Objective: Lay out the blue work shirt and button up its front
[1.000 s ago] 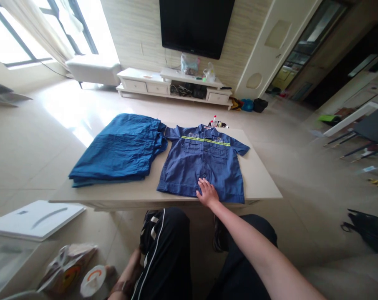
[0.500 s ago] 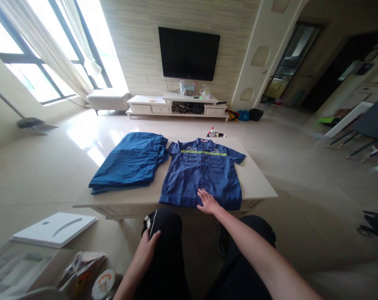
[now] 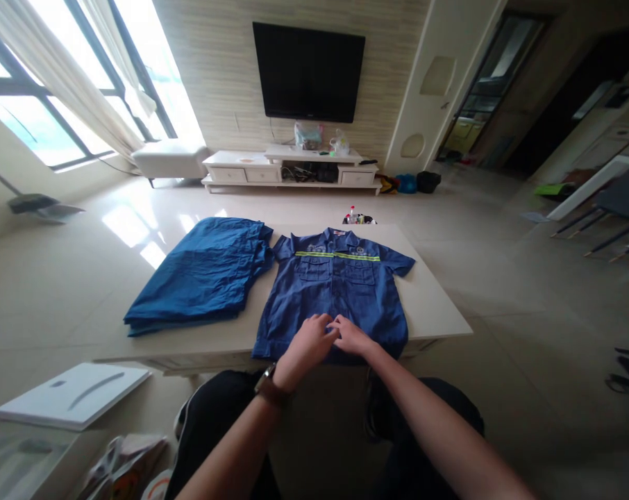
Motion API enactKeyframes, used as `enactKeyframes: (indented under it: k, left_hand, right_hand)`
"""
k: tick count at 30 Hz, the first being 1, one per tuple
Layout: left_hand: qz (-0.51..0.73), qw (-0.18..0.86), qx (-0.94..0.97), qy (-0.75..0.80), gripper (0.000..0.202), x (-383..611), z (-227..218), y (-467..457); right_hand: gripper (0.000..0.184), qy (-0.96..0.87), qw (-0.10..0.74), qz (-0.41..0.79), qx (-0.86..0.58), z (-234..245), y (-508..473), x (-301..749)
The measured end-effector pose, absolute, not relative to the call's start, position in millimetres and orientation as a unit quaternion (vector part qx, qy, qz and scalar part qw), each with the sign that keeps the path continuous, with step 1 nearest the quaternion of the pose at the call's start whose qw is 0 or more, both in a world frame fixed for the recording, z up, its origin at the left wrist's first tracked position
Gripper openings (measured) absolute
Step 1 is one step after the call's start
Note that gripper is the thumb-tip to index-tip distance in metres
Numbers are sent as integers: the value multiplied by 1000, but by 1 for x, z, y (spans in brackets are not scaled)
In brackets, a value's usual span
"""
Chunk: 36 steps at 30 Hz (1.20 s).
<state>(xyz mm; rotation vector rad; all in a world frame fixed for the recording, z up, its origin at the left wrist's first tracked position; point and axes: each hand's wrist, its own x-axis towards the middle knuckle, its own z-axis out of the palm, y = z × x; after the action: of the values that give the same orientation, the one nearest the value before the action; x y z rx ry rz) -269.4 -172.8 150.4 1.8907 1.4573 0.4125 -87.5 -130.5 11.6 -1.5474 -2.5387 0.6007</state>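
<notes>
A dark blue short-sleeved work shirt [image 3: 340,281] lies face up on the white table, its collar pointing away from me and a yellow-green stripe across the chest. My left hand [image 3: 310,342], with a watch on the wrist, and my right hand [image 3: 354,337] meet at the lower part of its front opening. Both sets of fingers are bent and closed on the cloth there, and the fingertips partly hide the spot they grip. Left of the shirt lies a stack of folded blue clothes [image 3: 200,274].
The white table [image 3: 434,305] stands before my knees. A white box [image 3: 75,396] sits at the lower left by a bag [image 3: 127,462]. Beyond the table, a bottle [image 3: 352,215] shows at its far edge, with a TV cabinet [image 3: 231,177] against the wall.
My left hand has come up from my left knee to the shirt's front, beside my right hand. My right fingers, spread flat before, are now bent together. The view has shifted slightly.
</notes>
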Motion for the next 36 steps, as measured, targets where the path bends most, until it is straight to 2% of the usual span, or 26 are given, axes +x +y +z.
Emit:
enactKeyframes:
  k: [7,12,20,24,28,31,33,36]
  left_hand:
    - [63,321,735,595,40,-273,97,-88]
    - [25,312,770,556,36,-269,74,-79]
    - [-34,334,761,556,27,-259,53,-77]
    - [-11,393,723,569,26,-255,40,-83]
    - [7,496,648,579,33,-248,33,-85]
    - [20,567,596,568,28,-244,30,-86]
    - [47,588,579,564,26,-240,30,-89]
    - [97,612,558,552,33,-236,33,-95]
  right_hand:
    - [36,-828,-3,197,-525,22,-109,-93]
    - [21,-798,-47,212,-563,50,-99,-88]
    - [16,-745,-60,243,-619,58,-88,-83]
    - [16,-749,-57,212,-626,54,-86,-82]
    - [18,-747,-52,220,-625,52,-85,-83]
    - [17,-745,-49,223,-626,51,-86,-85]
    - [18,-749,-53,218,-623,52,-88,-87]
    - [27,-753,-51,213,-620,55,-92,-89]
